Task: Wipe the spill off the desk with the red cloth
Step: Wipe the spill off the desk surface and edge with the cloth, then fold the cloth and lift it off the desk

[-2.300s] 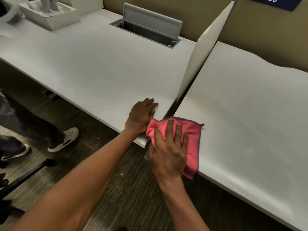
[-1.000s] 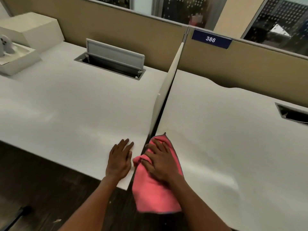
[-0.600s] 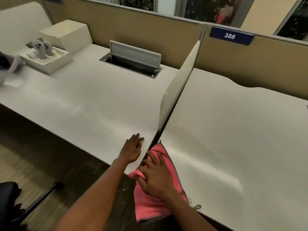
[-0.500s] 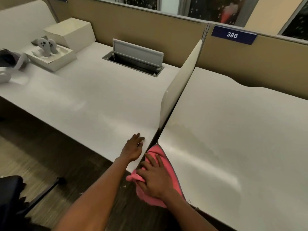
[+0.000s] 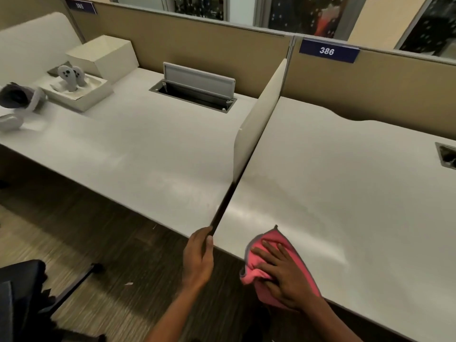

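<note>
Nearest to us, our right hand [image 5: 287, 275] lies flat with fingers spread, pressing the cloth [image 5: 269, 260] onto the front edge of the right bench [image 5: 345, 193]; it is not closed around the cloth, only bearing down on it. The cloth is bunched under the palm, with one corner pointing away from us beyond the fingertips and a fold hanging over the edge on the thumb side. To the left of that hand, our left hand [image 5: 198, 257] hangs off the benches, fingers together and loosely curled, holding nothing; its fingertips are at the near end of the dark gap between the two benches, though we cannot tell whether they touch the edge. Beyond the right hand the bench top shows a pale sheen; we cannot make out a spill on it. From the left fingertips the gap runs away to a low white divider [image 5: 259, 129] standing between the benches. Left of the divider, on the left bench [image 5: 138, 149], a cable hatch [image 5: 197, 87] stands with its lid raised. Far to the left of both hands sit an open box [image 5: 79, 92] holding two controllers [image 5: 71, 75] and a headset [image 5: 17, 102]. At the back, a panel carries a sign [image 5: 328, 51] reading 386.
</note>
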The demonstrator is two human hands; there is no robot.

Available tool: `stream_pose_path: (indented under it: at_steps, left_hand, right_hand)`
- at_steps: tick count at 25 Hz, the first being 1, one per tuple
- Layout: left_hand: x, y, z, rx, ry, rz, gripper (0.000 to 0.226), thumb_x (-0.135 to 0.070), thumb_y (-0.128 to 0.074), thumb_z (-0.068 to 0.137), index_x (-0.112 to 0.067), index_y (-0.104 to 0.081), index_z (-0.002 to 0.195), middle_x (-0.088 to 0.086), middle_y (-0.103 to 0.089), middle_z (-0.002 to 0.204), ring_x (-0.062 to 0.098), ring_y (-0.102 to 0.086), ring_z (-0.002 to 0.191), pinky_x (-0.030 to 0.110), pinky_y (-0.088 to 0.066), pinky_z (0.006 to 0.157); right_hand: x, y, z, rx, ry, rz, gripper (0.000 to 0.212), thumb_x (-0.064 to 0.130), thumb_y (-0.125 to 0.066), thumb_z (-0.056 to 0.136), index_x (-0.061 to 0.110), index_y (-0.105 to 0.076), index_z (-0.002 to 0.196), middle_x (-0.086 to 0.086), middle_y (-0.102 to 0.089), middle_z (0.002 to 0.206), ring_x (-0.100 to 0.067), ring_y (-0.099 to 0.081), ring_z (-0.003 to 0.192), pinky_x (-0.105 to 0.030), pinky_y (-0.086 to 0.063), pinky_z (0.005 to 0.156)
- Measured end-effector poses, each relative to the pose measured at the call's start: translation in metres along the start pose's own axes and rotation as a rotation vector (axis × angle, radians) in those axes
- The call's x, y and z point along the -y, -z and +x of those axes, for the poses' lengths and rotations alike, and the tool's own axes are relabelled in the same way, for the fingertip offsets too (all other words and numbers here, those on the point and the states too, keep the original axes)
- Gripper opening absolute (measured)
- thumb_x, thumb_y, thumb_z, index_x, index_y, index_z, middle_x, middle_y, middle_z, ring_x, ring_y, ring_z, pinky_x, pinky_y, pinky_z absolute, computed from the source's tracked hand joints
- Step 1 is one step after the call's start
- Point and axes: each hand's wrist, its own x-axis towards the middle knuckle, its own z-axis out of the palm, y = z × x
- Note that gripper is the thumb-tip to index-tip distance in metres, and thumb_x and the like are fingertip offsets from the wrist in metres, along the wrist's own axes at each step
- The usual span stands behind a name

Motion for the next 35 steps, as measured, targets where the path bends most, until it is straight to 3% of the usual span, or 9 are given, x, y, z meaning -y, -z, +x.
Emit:
stream_pose_path:
  at_steps: [4, 6, 8, 12, 19, 23, 26, 29, 35]
  left_hand:
    - [-0.036, -0.008, -0.028, 0.072, -0.024, -0.018, 0.027, -0.032, -0.055, 0.102, -0.032, -0.065, 0.127, -0.014, -0.064, 0.118, 0.001, -0.062, 0.104, 0.020, -0.053, 0.083]
    - [-0.054, -0.016, -0.033, 0.294, 0.057, -0.012, 0.027, -0.044, -0.056, 0.100, -0.033, -0.067, 0.122, -0.009, -0.071, 0.112, -0.001, -0.064, 0.095, 0.021, -0.056, 0.084]
    - [-0.070, -0.022, -0.033, 0.465, 0.103, -0.057, 0.047, -0.066, -0.051, 0.092, -0.033, -0.069, 0.120, -0.010, -0.072, 0.114, -0.001, -0.065, 0.103, 0.031, -0.056, 0.095]
    - [-0.101, -0.019, -0.027, 0.476, 0.102, -0.168, 0.065, -0.089, -0.053, 0.072, -0.047, -0.067, 0.120, -0.018, -0.070, 0.118, -0.004, -0.061, 0.111, 0.025, -0.051, 0.091]
    - [-0.134, -0.019, -0.014, 0.491, 0.100, -0.285, 0.036, -0.026, -0.072, 0.088, -0.053, -0.067, 0.113, -0.003, -0.075, 0.116, 0.010, -0.070, 0.106, 0.038, -0.059, 0.093]
    - [-0.152, -0.014, -0.010, 0.560, -0.044, -0.272, 0.039, -0.020, -0.068, 0.093, -0.046, -0.068, 0.121, -0.008, -0.075, 0.115, 0.016, -0.068, 0.109, 0.045, -0.054, 0.102]
    - [-0.175, -0.004, -0.007, 0.728, -0.141, -0.284, 0.040, -0.014, -0.066, 0.095, -0.036, -0.068, 0.128, -0.005, -0.073, 0.122, 0.019, -0.067, 0.116, 0.040, -0.052, 0.104]
    - [-0.202, 0.005, -0.001, 0.824, -0.236, -0.260, 0.036, -0.009, -0.062, 0.099, -0.028, -0.067, 0.129, -0.008, -0.071, 0.126, 0.012, -0.065, 0.119, 0.029, -0.053, 0.100]
    - [-0.229, 0.005, 0.046, 0.717, -0.378, -0.178, 0.034, -0.011, -0.059, 0.101, -0.028, -0.067, 0.129, 0.021, -0.071, 0.104, 0.024, -0.068, 0.099, 0.040, -0.052, 0.092]
  right_hand:
    - [0.040, 0.036, -0.001, -0.428, -0.274, 0.525, 0.061, -0.001, -0.065, 0.096, 0.055, -0.068, 0.119, 0.026, -0.069, 0.126, 0.001, -0.061, 0.123, -0.024, -0.046, 0.107]
    - [0.060, 0.043, 0.002, -0.527, -0.380, 0.630, 0.057, 0.001, -0.065, 0.096, 0.055, -0.071, 0.113, 0.024, -0.072, 0.119, 0.002, -0.065, 0.116, -0.017, -0.050, 0.097]
    - [0.072, 0.038, 0.006, -0.539, -0.399, 0.658, 0.047, 0.005, -0.063, 0.100, 0.047, -0.072, 0.120, 0.019, -0.070, 0.127, -0.005, -0.063, 0.123, -0.026, -0.051, 0.103]
    - [0.075, 0.027, 0.004, -0.505, -0.432, 0.531, 0.042, 0.036, -0.057, 0.098, 0.051, -0.059, 0.138, 0.018, -0.050, 0.153, -0.007, -0.045, 0.143, -0.043, -0.042, 0.116]
    - [0.081, 0.052, -0.005, -0.385, -0.371, 0.445, 0.065, 0.065, -0.061, 0.088, 0.060, -0.037, 0.149, 0.026, -0.020, 0.165, 0.004, -0.020, 0.151, -0.025, -0.028, 0.120]
    - [0.063, 0.076, -0.014, -0.663, -0.534, 0.929, 0.078, 0.065, -0.073, 0.073, 0.054, -0.042, 0.144, 0.017, -0.040, 0.159, -0.005, -0.037, 0.147, -0.034, -0.036, 0.114]
    - [0.042, 0.096, -0.015, -0.510, -0.679, 1.253, 0.098, 0.075, -0.085, 0.054, 0.057, -0.043, 0.141, 0.002, -0.048, 0.155, -0.021, -0.046, 0.142, -0.043, -0.038, 0.113]
    - [0.028, 0.114, -0.011, -0.319, -0.623, 1.426, 0.093, 0.052, -0.089, 0.067, 0.045, -0.044, 0.148, -0.012, -0.063, 0.142, -0.034, -0.066, 0.120, -0.044, -0.054, 0.096]
    - [0.016, 0.173, 0.017, -0.623, -0.444, 1.375, 0.050, 0.018, -0.079, 0.081, 0.002, -0.069, 0.127, -0.020, -0.073, 0.119, -0.031, -0.068, 0.109, -0.036, -0.059, 0.091]
